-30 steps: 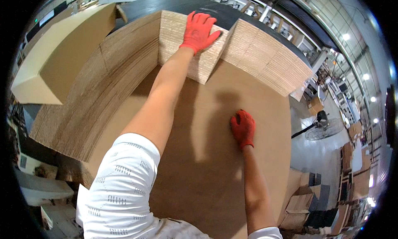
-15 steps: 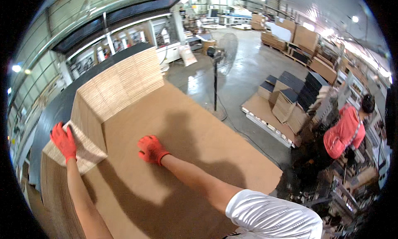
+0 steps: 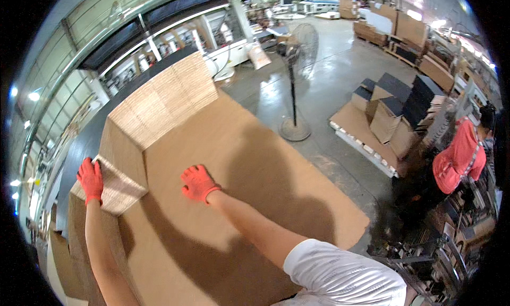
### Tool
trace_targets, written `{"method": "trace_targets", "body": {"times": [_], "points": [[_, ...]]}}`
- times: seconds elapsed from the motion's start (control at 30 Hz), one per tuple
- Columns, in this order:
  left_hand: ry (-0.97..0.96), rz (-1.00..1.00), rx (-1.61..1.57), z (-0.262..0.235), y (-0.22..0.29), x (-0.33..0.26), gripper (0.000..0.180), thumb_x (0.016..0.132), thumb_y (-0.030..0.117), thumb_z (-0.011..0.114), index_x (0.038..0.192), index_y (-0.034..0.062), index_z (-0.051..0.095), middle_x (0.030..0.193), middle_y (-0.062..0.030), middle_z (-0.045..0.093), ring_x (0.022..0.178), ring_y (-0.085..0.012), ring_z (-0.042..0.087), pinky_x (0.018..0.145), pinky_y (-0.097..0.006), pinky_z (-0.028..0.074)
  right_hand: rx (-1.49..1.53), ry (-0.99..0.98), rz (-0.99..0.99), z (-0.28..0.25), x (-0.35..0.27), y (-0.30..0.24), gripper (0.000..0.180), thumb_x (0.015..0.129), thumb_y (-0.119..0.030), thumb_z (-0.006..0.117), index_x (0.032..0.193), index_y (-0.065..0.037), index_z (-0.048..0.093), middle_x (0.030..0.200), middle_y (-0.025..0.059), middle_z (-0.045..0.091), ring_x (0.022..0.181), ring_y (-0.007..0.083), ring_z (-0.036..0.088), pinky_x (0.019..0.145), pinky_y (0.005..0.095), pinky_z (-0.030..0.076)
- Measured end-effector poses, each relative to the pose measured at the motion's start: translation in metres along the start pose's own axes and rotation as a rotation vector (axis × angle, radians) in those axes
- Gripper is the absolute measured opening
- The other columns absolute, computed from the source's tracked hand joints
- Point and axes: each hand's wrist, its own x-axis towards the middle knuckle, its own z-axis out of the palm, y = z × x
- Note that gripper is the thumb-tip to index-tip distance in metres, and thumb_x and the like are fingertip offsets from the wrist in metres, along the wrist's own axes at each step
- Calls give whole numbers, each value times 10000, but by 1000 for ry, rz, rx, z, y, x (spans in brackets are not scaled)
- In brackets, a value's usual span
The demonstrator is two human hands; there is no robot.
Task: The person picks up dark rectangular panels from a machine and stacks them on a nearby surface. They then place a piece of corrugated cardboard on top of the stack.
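Observation:
My left hand (image 3: 91,179), in a red glove, rests with its fingers spread at the top of a stack of thin panels (image 3: 123,193). Pale layered edges show on that stack's end. A longer row of stacked panels (image 3: 164,101), dark on top, continues beyond it along the left. My right hand (image 3: 197,184), gloved in red too, is over the big brown board (image 3: 186,141) beside the stacks, holding nothing that I can see. Its fingers are bent a little and apart. Whether it touches the board I cannot tell.
A black pedestal fan (image 3: 293,85) stands on the grey floor past the board. Farther right, dark-topped panel stacks (image 3: 385,115) sit on a pallet (image 3: 366,152). A person in a red top (image 3: 458,160) works at the right edge near machinery (image 3: 441,263). A long machine (image 3: 228,54) stands behind.
The whole view has turned, so the stacks, fan and pallet sit farther right in the picture. My right hand's fingers have loosened from a more curled shape. My left hand stays on the stack.

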Motion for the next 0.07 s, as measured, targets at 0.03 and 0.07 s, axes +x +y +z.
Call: {"method": "trace_targets", "body": {"times": [0.03,0.07], "points": [[-31,-66,49,-17,15,0,488,1032,429,546,1391,99,527,1391,-126,599,1380,-332,474,1173,-652,246,43,-11,-1,-1,1,1,415,918,-428,558,1162,-111,666,1211,81,631,1229,231,522,1079,477,346],[-98,-88,100,-34,35,5,570,987,515,593,1402,129,527,1406,-129,592,1399,-333,463,1157,-699,229,75,-20,-1,-4,5,12,426,919,-429,552,1167,-100,660,1216,82,621,1247,230,505,1099,493,337]]}}
